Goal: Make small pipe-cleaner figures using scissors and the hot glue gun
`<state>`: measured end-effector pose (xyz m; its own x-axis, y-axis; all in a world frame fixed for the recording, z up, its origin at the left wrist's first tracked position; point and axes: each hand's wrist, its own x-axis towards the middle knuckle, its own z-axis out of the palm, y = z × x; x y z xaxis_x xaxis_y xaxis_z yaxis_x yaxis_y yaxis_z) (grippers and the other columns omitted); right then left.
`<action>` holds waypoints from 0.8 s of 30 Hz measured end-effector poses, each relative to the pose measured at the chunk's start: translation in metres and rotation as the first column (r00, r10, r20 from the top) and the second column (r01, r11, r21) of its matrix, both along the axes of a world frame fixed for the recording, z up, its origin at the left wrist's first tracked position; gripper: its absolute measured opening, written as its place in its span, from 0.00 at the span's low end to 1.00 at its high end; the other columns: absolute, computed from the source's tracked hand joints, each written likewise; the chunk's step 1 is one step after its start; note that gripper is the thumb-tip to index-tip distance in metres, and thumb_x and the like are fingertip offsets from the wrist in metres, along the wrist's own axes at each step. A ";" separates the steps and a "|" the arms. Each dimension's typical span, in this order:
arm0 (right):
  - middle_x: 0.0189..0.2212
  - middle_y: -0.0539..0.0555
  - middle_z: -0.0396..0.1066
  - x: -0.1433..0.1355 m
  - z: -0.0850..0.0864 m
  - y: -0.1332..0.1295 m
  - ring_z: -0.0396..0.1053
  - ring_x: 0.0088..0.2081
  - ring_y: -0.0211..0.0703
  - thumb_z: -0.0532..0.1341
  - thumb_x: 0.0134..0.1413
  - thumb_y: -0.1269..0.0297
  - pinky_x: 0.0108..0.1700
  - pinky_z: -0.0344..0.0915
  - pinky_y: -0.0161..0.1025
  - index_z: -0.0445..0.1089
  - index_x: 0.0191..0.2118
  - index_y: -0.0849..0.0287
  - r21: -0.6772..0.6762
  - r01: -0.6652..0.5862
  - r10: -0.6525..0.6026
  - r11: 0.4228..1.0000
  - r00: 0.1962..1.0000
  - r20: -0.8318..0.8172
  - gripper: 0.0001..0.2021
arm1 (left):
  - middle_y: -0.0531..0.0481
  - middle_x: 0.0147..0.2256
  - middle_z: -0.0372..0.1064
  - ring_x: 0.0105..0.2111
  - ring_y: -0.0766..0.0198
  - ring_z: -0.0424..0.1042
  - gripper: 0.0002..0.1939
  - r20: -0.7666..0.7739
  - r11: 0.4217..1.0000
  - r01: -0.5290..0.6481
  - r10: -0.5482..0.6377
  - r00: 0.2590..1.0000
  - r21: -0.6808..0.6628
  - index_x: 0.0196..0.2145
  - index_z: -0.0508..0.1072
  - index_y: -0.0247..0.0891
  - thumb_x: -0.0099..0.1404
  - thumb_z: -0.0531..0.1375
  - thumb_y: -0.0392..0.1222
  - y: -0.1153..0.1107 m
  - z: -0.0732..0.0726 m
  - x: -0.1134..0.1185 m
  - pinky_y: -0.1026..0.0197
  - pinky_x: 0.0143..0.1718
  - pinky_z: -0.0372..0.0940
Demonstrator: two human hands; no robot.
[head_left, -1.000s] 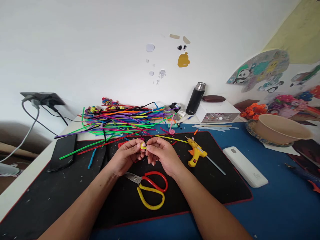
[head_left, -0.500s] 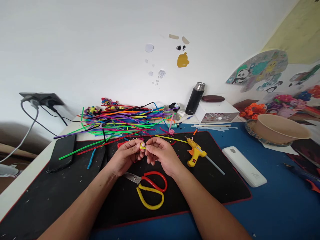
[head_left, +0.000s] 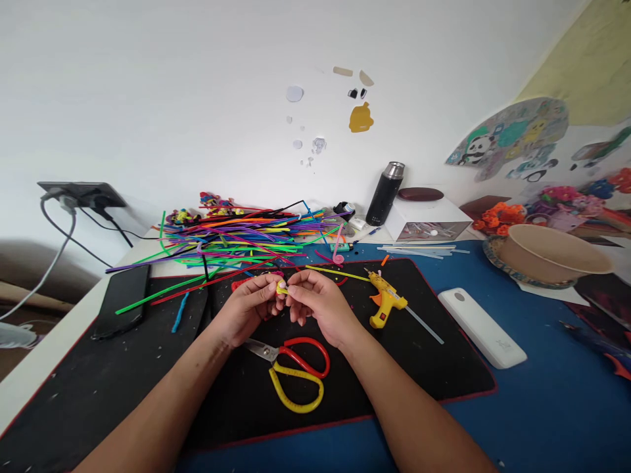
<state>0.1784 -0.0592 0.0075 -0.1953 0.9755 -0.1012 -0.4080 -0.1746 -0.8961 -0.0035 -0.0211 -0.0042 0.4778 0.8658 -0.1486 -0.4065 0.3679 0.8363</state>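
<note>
A small yellow piece (head_left: 281,288) with a whitish spot on it is pinched between the fingertips of both hands, above the black mat (head_left: 414,368). My left hand (head_left: 250,306) grips it from the left and my right hand (head_left: 320,302) from the right, the thumbs facing each other. Just below the hands lie scissors (head_left: 299,374) with one red and one yellow handle; my left hand hides part of their blades. A yellow glue gun (head_left: 386,299) with a clear stick rests to the right of my right hand. Something red (head_left: 240,284) shows behind my left fingers.
Colourful pipe cleaners (head_left: 241,236) are heaped at the back left, near a black phone (head_left: 121,301). Along the back stand a black thermos (head_left: 385,194) and a white box (head_left: 428,217). A white power bank (head_left: 482,327) and a beige bowl (head_left: 557,256) are on the right.
</note>
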 end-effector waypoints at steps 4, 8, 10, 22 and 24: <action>0.26 0.47 0.76 0.000 0.000 0.000 0.72 0.21 0.36 0.73 0.49 0.55 0.21 0.61 0.31 0.72 0.39 0.57 0.001 -0.004 0.004 1.000 1.000 0.003 0.17 | 0.47 0.28 0.77 0.26 0.65 0.74 0.14 0.012 1.000 -0.002 0.002 1.000 0.003 0.37 0.83 0.33 0.57 0.77 0.43 0.000 0.000 0.000 0.67 0.27 0.68; 0.26 0.47 0.75 0.000 0.001 0.000 0.72 0.21 0.36 0.73 0.49 0.54 0.21 0.61 0.31 0.72 0.39 0.57 0.000 -0.005 0.005 1.000 1.000 0.001 0.17 | 0.46 0.28 0.77 0.26 0.65 0.74 0.14 0.013 1.000 -0.004 0.004 1.000 -0.001 0.38 0.83 0.33 0.57 0.77 0.43 0.001 -0.002 -0.001 0.67 0.27 0.69; 0.26 0.47 0.75 0.000 0.002 -0.001 0.72 0.21 0.36 0.74 0.49 0.54 0.21 0.61 0.31 0.72 0.39 0.57 -0.001 -0.002 0.002 1.000 1.000 0.001 0.17 | 0.46 0.28 0.77 0.26 0.65 0.74 0.14 0.011 1.000 -0.006 0.006 1.000 -0.001 0.38 0.83 0.33 0.57 0.77 0.43 0.001 -0.002 -0.001 0.67 0.27 0.69; 0.26 0.47 0.75 0.001 0.004 -0.001 0.72 0.21 0.37 0.74 0.48 0.54 0.21 0.61 0.31 0.72 0.38 0.57 -0.010 -0.002 0.002 1.000 1.000 0.001 0.17 | 0.47 0.28 0.77 0.25 0.66 0.74 0.16 -0.006 1.000 -0.007 0.007 1.000 0.003 0.37 0.83 0.32 0.56 0.77 0.45 0.000 -0.001 -0.001 0.68 0.26 0.68; 0.26 0.47 0.75 0.000 0.004 -0.001 0.72 0.21 0.37 0.74 0.49 0.55 0.21 0.61 0.31 0.72 0.38 0.57 -0.011 0.001 -0.001 1.000 1.000 0.001 0.16 | 0.47 0.28 0.77 0.26 0.66 0.74 0.15 -0.011 1.000 -0.006 0.006 1.000 0.005 0.37 0.83 0.32 0.57 0.77 0.44 0.000 -0.002 -0.001 0.68 0.26 0.68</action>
<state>0.1789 -0.0599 0.0111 -0.1944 0.9744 -0.1125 -0.4073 -0.1845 -0.8945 -0.0048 -0.0209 -0.0059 0.4713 0.8693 -0.1489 -0.3998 0.3611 0.8425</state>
